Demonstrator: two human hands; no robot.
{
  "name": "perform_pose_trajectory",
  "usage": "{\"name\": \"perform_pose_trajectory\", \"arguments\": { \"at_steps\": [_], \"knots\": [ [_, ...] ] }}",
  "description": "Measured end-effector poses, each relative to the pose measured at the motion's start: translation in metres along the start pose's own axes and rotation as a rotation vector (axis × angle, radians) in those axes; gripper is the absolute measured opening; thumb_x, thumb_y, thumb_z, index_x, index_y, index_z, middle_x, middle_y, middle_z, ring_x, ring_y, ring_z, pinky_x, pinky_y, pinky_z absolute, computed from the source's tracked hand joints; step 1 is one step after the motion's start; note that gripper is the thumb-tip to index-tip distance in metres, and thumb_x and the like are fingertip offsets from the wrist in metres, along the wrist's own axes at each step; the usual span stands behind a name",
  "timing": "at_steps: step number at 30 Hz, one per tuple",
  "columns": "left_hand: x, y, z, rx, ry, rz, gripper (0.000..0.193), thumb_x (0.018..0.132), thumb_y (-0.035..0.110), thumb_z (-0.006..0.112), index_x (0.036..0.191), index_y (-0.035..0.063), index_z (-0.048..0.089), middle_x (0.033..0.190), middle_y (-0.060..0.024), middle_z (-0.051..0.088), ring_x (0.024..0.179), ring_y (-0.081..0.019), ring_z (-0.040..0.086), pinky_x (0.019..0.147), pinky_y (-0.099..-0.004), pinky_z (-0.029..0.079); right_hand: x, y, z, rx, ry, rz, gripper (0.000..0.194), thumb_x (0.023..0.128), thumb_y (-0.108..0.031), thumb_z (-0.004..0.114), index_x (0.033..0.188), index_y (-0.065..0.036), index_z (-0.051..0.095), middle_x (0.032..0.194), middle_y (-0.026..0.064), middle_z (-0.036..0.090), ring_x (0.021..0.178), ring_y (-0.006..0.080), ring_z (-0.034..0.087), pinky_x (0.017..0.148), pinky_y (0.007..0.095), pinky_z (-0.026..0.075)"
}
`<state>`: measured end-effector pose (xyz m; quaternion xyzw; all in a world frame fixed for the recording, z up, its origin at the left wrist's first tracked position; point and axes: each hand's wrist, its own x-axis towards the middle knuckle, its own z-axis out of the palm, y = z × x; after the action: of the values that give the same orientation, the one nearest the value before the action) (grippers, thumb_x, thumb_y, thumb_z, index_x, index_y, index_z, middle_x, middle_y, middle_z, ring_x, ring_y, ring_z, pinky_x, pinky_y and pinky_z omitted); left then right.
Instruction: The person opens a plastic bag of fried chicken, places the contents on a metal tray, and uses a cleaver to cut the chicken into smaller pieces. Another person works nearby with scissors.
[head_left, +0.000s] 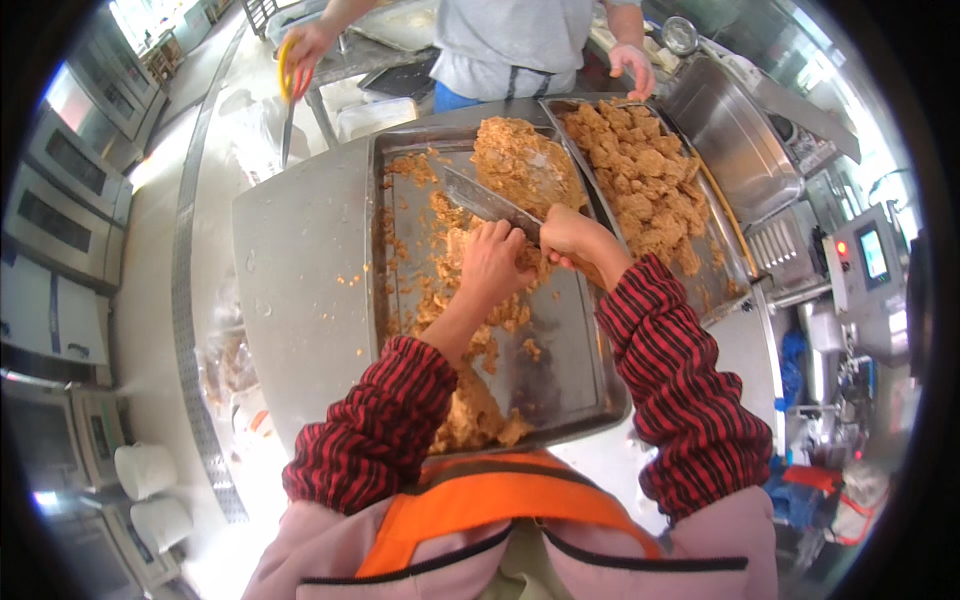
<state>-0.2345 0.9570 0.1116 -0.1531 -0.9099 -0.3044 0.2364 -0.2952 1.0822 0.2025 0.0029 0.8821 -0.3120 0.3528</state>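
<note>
My right hand (574, 234) grips the handle of a broad-bladed cleaver (484, 199), its blade pointing up and left over a metal baking tray (536, 375). Beside the blade, my left hand (495, 259) rests on crumbly orange-brown dough (454, 247), fingers bent close to the cleaver; whether they touch it I cannot tell. A large rounded dough mass (525, 161) sits at the tray's far end, just beyond the blade. More dough (472, 412) lies at the near edge, with loose crumbs scattered between.
A second tray (720, 289) at the right holds several dough chunks (637, 172). Across the steel table (300, 247) stands a co-worker (517, 52), one hand holding scissors (289, 82) with yellow and red handles. A control panel (866, 259) is at far right.
</note>
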Motion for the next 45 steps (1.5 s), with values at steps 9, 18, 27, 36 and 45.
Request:
{"name": "perform_pose_trajectory", "arguments": {
  "at_steps": [9,18,27,36,45],
  "knots": [
    [-0.057,-0.011,-0.026,-0.145,-0.154,-0.207,0.022,0.067,0.024,0.060,0.082,0.0078,0.060,0.087,-0.0101,0.055,0.089,-0.0284,0.051,0.075,-0.0380,0.043,0.001,-0.003,0.031,-0.353,0.281,-0.171,0.017,0.070,-0.006,0.047,0.073,0.007,0.058,0.064,0.0230,0.058,0.054,0.0322,0.059,0.055,0.0418,0.047],
    [-0.048,-0.116,-0.042,-0.117,-0.038,-0.463,0.027,0.066,0.018,0.061,0.091,0.0065,0.060,0.100,-0.0137,0.055,0.093,-0.0310,0.052,0.078,-0.0372,0.044,-0.089,0.084,0.066,-0.288,0.531,-0.519,0.015,0.070,-0.011,0.053,0.078,0.001,0.058,0.068,0.0216,0.058,0.066,0.0395,0.056,0.060,0.0449,0.045],
    [-0.018,-0.106,0.023,0.076,-0.610,-0.263,0.052,0.077,0.035,0.055,0.122,0.0123,0.043,0.132,-0.0066,0.036,0.124,-0.0308,0.027,0.099,-0.0410,0.029,-0.148,0.155,0.065,-0.491,0.457,0.069,0.016,0.069,-0.011,0.053,0.079,-0.001,0.060,0.070,0.0208,0.060,0.070,0.0364,0.059,0.066,0.0435,0.047],
    [-0.097,-0.045,-0.045,-0.184,-0.869,-0.061,0.045,0.075,0.030,0.056,0.115,0.0095,0.050,0.124,-0.0097,0.044,0.120,-0.0324,0.032,0.100,-0.0423,0.026,-0.090,0.112,0.142,-0.559,0.324,-0.157,0.019,0.068,-0.008,0.050,0.083,0.000,0.058,0.071,0.0223,0.060,0.070,0.0369,0.060,0.067,0.0448,0.048],
    [-0.148,-0.021,-0.132,-0.543,-0.390,-0.253,0.040,0.076,0.009,0.057,0.116,0.0078,0.051,0.121,-0.0126,0.049,0.114,-0.0277,0.044,0.094,-0.0372,0.035,-0.115,0.107,0.133,-0.532,0.336,-0.285,0.018,0.067,-0.009,0.049,0.078,-0.002,0.061,0.068,0.0222,0.058,0.065,0.0375,0.058,0.062,0.0461,0.046]
  ]
}}
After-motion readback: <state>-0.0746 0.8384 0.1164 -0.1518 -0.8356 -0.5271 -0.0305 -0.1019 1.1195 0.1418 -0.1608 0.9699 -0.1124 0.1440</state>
